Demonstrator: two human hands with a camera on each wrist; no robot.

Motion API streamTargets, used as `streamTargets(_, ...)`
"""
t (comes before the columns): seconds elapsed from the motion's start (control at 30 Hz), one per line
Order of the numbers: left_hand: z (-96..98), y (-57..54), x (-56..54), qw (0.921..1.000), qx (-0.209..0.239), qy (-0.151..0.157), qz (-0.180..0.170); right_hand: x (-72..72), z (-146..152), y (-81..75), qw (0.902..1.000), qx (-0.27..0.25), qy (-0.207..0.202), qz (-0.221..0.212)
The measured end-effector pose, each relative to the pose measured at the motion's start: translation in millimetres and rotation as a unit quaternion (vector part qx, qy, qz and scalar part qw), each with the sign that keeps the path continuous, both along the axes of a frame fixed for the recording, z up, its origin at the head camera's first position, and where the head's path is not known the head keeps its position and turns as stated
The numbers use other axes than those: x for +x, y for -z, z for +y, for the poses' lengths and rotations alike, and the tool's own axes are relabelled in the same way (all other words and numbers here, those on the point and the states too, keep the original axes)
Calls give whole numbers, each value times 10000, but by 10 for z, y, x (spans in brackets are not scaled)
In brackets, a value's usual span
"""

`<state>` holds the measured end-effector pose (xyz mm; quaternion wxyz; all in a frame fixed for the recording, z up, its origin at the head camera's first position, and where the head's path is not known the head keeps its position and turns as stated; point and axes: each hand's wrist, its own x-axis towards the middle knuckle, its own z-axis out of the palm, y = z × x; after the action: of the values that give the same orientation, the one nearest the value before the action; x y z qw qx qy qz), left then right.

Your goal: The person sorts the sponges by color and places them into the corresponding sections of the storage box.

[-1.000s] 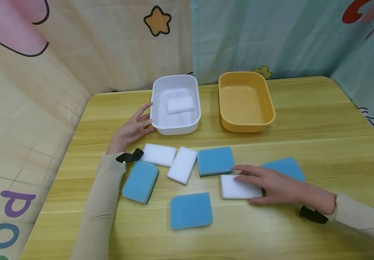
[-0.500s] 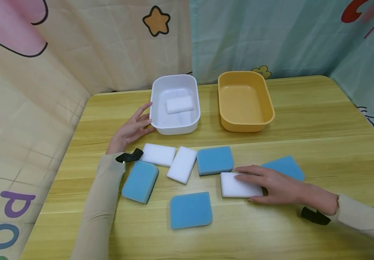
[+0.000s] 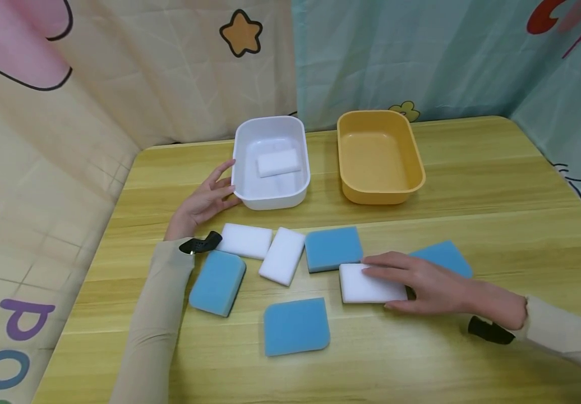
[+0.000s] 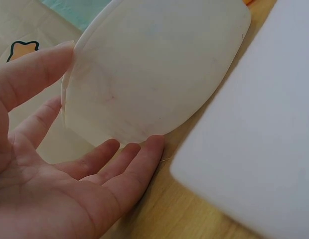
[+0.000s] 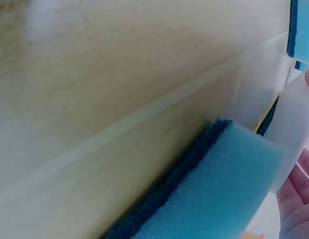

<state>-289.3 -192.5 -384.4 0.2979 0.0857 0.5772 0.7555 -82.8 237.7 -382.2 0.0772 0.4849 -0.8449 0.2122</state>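
Observation:
My left hand (image 3: 202, 202) rests its spread fingertips against the left side of a white plastic bin (image 3: 270, 203), which has one white sponge (image 3: 278, 163) lying in it. In the left wrist view, several fingers (image 4: 137, 172) touch the bin's rim and lower wall. At the right, my right hand (image 3: 429, 286) pinches another white sponge (image 3: 371, 286) between its thumb and fingers. That sponge seems slightly raised; the right wrist view shows it tilted beside a blue sponge (image 5: 219, 184) with a dark scouring layer.
A yellow bin (image 3: 381, 198) stands right of the white one. White sponges (image 3: 245, 241) (image 3: 282, 256) and blue sponges (image 3: 218, 283) (image 3: 297, 327) (image 3: 334, 248) (image 3: 444, 258) lie in front of the bins on the wooden table (image 3: 502, 224). Curtains (image 3: 396, 56) hang behind.
My right hand and the white sponge in it have shifted slightly toward the bins and a little left. The left hand stays at the white bin.

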Motion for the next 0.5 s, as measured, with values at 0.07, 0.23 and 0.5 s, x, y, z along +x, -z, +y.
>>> streamTargets(0.07, 5, -13, -7, 10000, 24, 20, 42, -11, -2, -17, 10000, 54, 8, 45)
streamTargets(0.23, 7, -30, -7, 10000, 32, 34, -9, -24, -11, -52, 9997, 238, 66, 57)
streamTargets(0.5, 8, -15, 13, 10000, 85, 47, 5, -55, -39, -130, 9999, 50, -98, -25)
